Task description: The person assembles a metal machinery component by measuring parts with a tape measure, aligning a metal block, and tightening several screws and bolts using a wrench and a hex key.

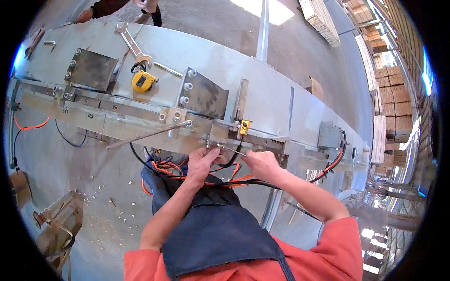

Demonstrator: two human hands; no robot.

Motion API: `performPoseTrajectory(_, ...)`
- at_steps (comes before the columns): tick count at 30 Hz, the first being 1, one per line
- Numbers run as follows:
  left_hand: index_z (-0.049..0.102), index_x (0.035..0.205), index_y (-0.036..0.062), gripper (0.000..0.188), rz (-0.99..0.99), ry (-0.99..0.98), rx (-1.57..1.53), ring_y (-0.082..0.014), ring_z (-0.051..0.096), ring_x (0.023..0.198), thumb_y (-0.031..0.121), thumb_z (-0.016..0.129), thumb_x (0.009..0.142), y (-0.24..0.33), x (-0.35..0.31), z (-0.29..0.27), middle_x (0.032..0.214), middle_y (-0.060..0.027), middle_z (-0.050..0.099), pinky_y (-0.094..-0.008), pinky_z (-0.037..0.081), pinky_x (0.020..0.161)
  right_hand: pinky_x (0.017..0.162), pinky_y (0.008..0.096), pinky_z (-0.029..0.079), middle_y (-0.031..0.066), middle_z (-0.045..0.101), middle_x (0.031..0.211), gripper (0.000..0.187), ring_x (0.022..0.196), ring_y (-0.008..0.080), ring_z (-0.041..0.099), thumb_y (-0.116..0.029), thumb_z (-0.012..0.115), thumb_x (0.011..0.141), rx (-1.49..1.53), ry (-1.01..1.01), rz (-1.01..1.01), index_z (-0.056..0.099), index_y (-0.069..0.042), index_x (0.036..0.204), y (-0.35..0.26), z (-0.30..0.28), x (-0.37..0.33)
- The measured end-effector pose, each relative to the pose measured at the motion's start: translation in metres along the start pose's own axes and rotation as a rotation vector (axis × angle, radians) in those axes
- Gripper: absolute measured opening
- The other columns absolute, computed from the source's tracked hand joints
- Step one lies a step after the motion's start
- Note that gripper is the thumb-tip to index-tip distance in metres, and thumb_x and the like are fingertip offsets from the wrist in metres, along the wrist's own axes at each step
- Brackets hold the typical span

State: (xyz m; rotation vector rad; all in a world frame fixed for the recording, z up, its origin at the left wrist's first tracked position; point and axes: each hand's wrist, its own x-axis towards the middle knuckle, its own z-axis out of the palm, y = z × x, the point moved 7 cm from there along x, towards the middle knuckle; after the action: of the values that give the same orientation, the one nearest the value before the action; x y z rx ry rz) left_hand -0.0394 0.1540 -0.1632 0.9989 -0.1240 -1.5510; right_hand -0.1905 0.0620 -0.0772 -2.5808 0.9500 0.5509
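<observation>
At the front edge of a long grey metal machine bed (pixel 262 86), both my hands work close together beneath a small yellow block (pixel 244 127). My left hand (pixel 201 163) has thumb and fingertips pinched beside a small metal fitting (pixel 220 146); whatever lies between them is too small to make out. In the fingers of my right hand (pixel 263 165) is a slim metal rod-shaped tool (pixel 234 151), its far end reaching that fitting. Left of them, a long metal bar (pixel 147 135) slants across the rail, one end at a bolt head.
A wrench (pixel 133 44), a yellow tape measure (pixel 143 81) and a thin metal rod (pixel 168 69) lie on the bed. Dark bolted plates (pixel 204 93) stand up from it. Black and orange cables (pixel 243 181) hang below my hands. Another person's hand (pixel 85 16) is at the far left.
</observation>
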Motion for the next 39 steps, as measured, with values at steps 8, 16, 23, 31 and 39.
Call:
performPoseTrajectory(8, 0.070, 0.111, -0.0043, 0.025, -0.052, 0.004, -0.019, -0.0187, 0.070, 0.087, 0.017, 0.065, 0.098, -0.003, 0.005, -0.007, 0.102, -0.0111, 0.074, -0.0315, 0.056, 0.081, 0.058, 0.0519, 0.049, 0.0187, 0.066, 0.068, 0.025, 0.067, 0.0412, 0.066, -0.027, 0.056, 0.100, -0.050, -0.041, -0.032, 0.056, -0.002, 0.093, 0.009, -0.017, -0.024)
performPoseTrajectory(16, 0.072, 0.112, -0.0005, 0.026, -0.020, -0.010, -0.014, -0.0187, 0.072, 0.085, 0.020, 0.066, 0.097, 0.000, 0.004, -0.008, 0.102, -0.0103, 0.075, -0.0308, 0.055, 0.081, 0.057, 0.0481, 0.049, 0.0181, 0.064, 0.065, 0.013, 0.064, 0.0386, 0.066, -0.012, 0.060, 0.086, -0.235, -0.238, -0.084, 0.053, -0.002, 0.092, -0.061, -0.109, 0.009)
performPoseTrajectory(23, 0.072, 0.112, 0.0023, 0.023, 0.005, -0.032, -0.053, -0.0179, 0.071, 0.083, 0.019, 0.065, 0.098, 0.001, 0.002, -0.003, 0.102, -0.0077, 0.075, -0.0313, 0.054, 0.079, 0.056, 0.0454, 0.050, 0.0164, 0.067, 0.069, 0.015, 0.068, 0.0345, 0.070, -0.009, 0.062, 0.080, -0.366, -0.327, -0.161, 0.056, -0.002, 0.091, -0.093, -0.128, 0.027)
performPoseTrajectory(31, 0.071, 0.111, -0.0001, 0.021, -0.014, -0.019, -0.012, -0.0150, 0.069, 0.084, 0.015, 0.065, 0.098, 0.005, 0.002, -0.004, 0.101, -0.0075, 0.074, -0.0298, 0.054, 0.080, 0.061, 0.0410, 0.056, 0.0150, 0.070, 0.073, 0.011, 0.071, 0.0304, 0.073, -0.011, 0.066, 0.079, -0.449, -0.449, -0.279, 0.070, -0.001, 0.076, -0.132, -0.131, 0.051)
performPoseTrajectory(39, 0.072, 0.107, 0.0017, 0.019, 0.035, 0.137, 0.128, -0.0110, 0.066, 0.084, 0.015, 0.069, 0.094, 0.005, -0.001, -0.013, 0.097, -0.0035, 0.073, -0.0277, 0.052, 0.079, 0.068, 0.0382, 0.059, 0.0097, 0.076, 0.086, 0.013, 0.085, 0.0251, 0.075, -0.017, 0.071, 0.082, -0.507, -0.466, -0.368, 0.078, -0.008, 0.088, -0.158, -0.128, 0.079)
